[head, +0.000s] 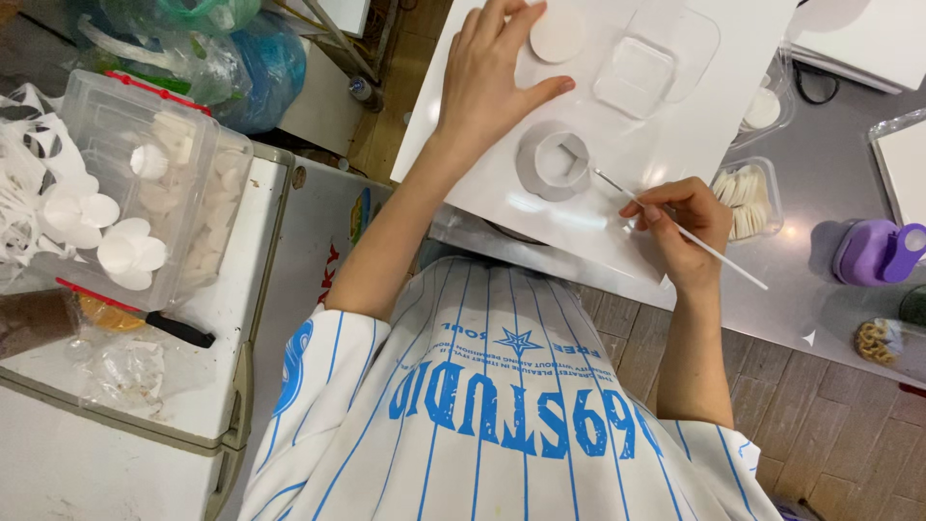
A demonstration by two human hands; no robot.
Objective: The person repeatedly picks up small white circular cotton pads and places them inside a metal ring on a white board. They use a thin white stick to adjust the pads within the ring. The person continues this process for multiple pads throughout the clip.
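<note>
The hands work on one white board [617, 183]: the left hand [492, 82] lies flat and spread, fingers on the board above a grey paper ring [552, 162], while the right hand [680, 227] pinches a thin white stick [675, 230]. The ring sits between the hands, just below the left palm. The stick's long axis slants from lower right up toward the ring, its tip just beside the ring's right edge. Beyond the ring lie a white paper disc [558, 34] and a clear plastic tray [656, 63]. A purple punch [878, 251] stands well right on the grey surface [820, 309].
</note>
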